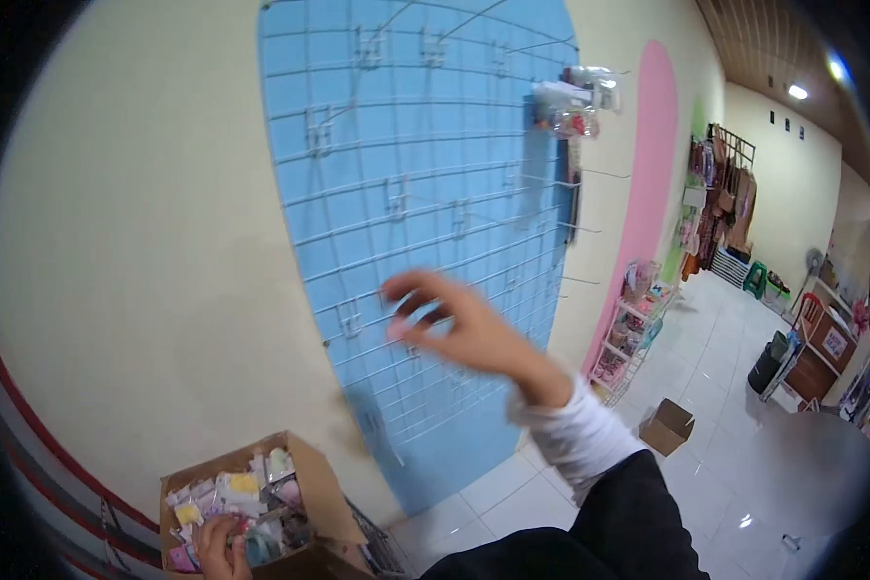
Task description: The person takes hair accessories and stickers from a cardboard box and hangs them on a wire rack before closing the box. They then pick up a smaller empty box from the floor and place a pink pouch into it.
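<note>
Nearest: black sleeve [638, 517] with white cuff [580, 435], leading up to the right hand [469, 333]. Fingers curled, thumb apart from them, motion-blurred, before the wire grid [387, 227]. Grid upright on the wall, long axis top to bottom, hooks [457, 220] jutting into the room. Pale wire, blue backing [464, 464]; bagged goods [575, 114] at its upper right. Left hand [220, 549] at near left, fingers bent over packets [245, 483]; grip cannot be told. Open cardboard box [324, 483] holds these, clear-wrapped, pink, white, yellow. Smaller open box [667, 428] on floor, right.
</note>
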Available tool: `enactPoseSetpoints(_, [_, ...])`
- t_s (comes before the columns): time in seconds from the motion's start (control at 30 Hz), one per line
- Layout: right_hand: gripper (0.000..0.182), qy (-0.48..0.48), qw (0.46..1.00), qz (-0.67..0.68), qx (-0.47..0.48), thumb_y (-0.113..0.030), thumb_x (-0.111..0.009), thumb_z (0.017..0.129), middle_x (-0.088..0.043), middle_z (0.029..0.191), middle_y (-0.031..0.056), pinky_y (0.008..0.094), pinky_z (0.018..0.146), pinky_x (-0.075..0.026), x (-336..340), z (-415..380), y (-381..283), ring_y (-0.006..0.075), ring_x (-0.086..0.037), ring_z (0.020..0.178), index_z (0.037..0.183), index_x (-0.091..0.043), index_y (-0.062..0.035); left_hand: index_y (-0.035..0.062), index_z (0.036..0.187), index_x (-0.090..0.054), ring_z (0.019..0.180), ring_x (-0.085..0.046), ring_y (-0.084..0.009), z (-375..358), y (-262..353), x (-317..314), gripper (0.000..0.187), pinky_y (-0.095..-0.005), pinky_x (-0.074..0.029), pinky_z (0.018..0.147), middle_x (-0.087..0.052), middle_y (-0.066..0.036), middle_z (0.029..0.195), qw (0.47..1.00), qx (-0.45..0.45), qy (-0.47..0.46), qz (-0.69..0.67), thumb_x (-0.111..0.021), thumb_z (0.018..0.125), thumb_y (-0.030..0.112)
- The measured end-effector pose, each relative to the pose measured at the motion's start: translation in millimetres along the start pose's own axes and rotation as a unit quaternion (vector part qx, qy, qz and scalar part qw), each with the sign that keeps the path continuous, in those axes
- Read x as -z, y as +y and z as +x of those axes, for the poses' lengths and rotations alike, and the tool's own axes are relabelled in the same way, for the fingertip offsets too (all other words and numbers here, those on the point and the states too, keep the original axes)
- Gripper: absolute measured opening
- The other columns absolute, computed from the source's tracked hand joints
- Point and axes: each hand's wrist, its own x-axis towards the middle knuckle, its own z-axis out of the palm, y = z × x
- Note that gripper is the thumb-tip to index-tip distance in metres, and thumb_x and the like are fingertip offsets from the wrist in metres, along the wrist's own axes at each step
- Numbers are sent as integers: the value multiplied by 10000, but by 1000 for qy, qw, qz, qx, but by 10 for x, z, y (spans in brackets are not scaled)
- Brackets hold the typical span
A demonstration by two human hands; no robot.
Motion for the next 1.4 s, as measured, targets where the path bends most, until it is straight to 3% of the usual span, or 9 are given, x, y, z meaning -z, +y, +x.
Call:
enactPoseSetpoints(0.1, [377,211,970,121,-14,-162,-619,804,-538,1014,51,286,720,-471,1153,77,276,145,-550,866,1139,-475,-68,-22,1007,-569,991,-494,-346,160,439,-155,298,-391,-353,898,-554,-175,1030,997,-35,33,-53,-443,893,222])
enactPoseSetpoints(0.2, [477,417,878,235,10,-189,-621,803,-515,1060,92,338,822,-445,2216,248,654,200,-508,991,1200,-406,-33,-22,997,-578,1006,-489,-359,319,836,-321,296,-416,-348,900,-556,-180,1051,995,-52,65,-60,-457,885,224])
enactPoseSetpoints(0.3, [580,521,844,129,8,-275,-661,768,-504,1100,136,405,933,-357,2829,499,857,251,-463,1061,1199,-391,3,-1,1107,-545,1110,-434,-370,491,1177,-489,338,-445,-301,961,-507,-187,1170,986,-139,68,-61,-491,864,227])
enactPoseSetpoints(0.43, [655,476,871,118,-37,-347,-701,711,-504,1134,136,448,979,-270,3396,907,1310,256,-432,1101,1194,-409,-16,10,955,-577,973,-523,-319,743,2162,-772,302,-529,-215,1024,-561,-145,964,983,-133,113,-58,-484,817,262])
enactPoseSetpoints(0.5, [654,306,943,118,-57,-386,-710,687,-517,1144,108,457,936,-288,3554,1017,1404,217,-437,1102,1176,-440,-46,10,957,-575,954,-533,-319,834,2503,-928,307,-534,-225,1016,-563,-145,957,981,-152,113,-52,-490,816,269])
enactPoseSetpoints(0.6, [611,240,961,113,-82,-404,-710,677,-545,1092,69,424,892,-311,3602,1082,1369,184,-459,1061,1141,-481,-80,15,968,-568,906,-557,-316,882,2895,-1086,316,-545,-241,1001,-570,-142,941,976,-177,118,-42,-514,809,282])
enactPoseSetpoints(0.77, [480,249,956,127,-93,-349,-716,695,-572,958,27,415,837,-338,3629,1099,1402,151,-490,963,1054,-517,-101,37,981,-565,928,-550,-297,870,3214,-1205,302,-542,-245,994,-575,-127,954,977,-175,114,-37,-546,786,266])
enactPoseSetpoints(0.97, [321,122,948,281,-91,-253,-720,711,-585,894,26,236,603,-514,3722,1050,1218,105,-571,770,952,-570,-104,83,1024,-574,963,-548,-260,949,3357,-1229,354,-525,-239,991,-573,-79,1000,975,-196,101,-43,-639,709,232])
enactPoseSetpoints(1.4, [287,130,922,364,7,-181,-678,757,-575,935,89,328,774,-548,4008,553,714,197,-591,881,949,-563,-1,83,1067,-545,968,-527,-306,1183,3657,-1371,429,-413,-406,840,-543,-104,1037,954,-273,54,-109,-695,666,115])
